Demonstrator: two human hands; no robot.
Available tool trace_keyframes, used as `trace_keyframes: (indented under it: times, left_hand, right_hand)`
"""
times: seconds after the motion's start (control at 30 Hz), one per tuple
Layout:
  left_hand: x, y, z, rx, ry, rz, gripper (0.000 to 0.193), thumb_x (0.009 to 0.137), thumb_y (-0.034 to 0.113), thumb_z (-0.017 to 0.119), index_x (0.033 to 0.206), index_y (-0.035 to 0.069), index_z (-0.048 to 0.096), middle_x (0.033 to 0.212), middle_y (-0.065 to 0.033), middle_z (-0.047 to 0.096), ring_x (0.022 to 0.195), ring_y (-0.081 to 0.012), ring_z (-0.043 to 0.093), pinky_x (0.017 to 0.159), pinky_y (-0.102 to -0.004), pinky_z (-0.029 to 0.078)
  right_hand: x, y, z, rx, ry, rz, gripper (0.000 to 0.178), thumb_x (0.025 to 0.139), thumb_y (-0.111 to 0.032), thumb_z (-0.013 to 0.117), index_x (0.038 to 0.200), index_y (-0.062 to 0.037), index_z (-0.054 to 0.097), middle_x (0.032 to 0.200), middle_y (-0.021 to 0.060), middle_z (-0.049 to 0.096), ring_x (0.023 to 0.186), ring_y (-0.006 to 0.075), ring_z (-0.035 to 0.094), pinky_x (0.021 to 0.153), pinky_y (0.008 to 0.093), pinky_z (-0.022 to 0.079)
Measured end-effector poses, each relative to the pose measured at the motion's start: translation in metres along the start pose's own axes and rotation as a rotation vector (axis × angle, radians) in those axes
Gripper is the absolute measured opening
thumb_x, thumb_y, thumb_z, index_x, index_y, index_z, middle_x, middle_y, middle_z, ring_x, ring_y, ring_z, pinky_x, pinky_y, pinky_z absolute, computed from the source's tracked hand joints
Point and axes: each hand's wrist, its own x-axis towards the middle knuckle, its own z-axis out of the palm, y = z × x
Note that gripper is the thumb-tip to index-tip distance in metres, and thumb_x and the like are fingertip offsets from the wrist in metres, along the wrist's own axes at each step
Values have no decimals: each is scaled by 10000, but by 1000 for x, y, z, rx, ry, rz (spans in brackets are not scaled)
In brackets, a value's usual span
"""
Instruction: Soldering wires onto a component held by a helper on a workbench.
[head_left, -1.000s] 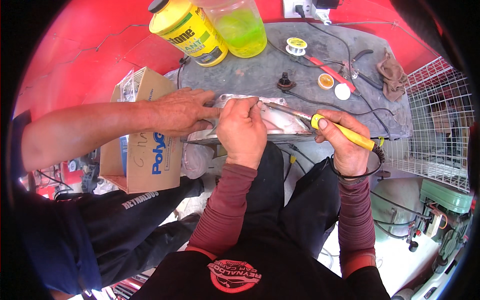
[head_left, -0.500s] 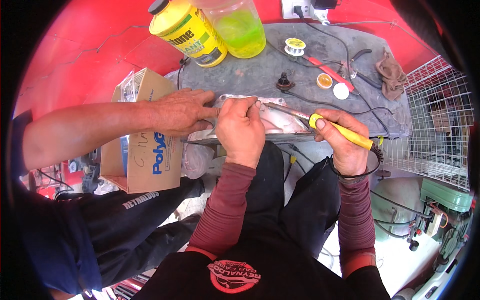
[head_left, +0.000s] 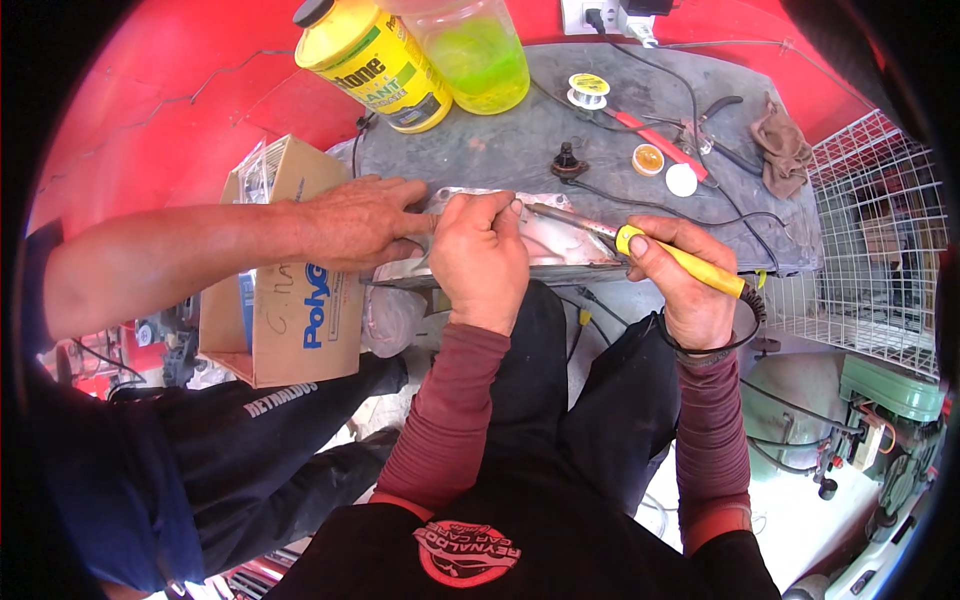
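Note:
My right hand [head_left: 690,285] grips the yellow handle of a soldering iron [head_left: 695,270], its metal shaft pointing left toward my other hand. My left hand [head_left: 483,265] is closed in a pinch beside the iron's tip; what its fingers hold is too small to make out. Under both lies a flat, pale, dirty part [head_left: 565,236] at the table's near edge, partly covered by my left hand. From the left, another person's hand [head_left: 362,222] rests on the same part, its fingers close to mine.
On the grey table [head_left: 480,155] stand a yellow bottle [head_left: 385,70] and a tub of green liquid [head_left: 480,70]. A solder spool [head_left: 588,92], amber paste tin [head_left: 648,159], white lid [head_left: 681,180], pliers [head_left: 735,150] and rag [head_left: 782,150] lie right. A cardboard box [head_left: 310,320] is left, a wire rack [head_left: 880,230] right.

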Motion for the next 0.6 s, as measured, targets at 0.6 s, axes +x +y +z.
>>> trace_keyframes:
  times: [0.6]
  left_hand:
    - [2,0,-3,-39,-27,-43,122,835,92,761,952,61,777,878,-114,676,814,-320,679,720,-411,532]
  right_hand:
    - [1,-1,0,-10,-6,-22,267,922,-112,735,1119,67,718,949,110,740,718,139,672,675,259,547]
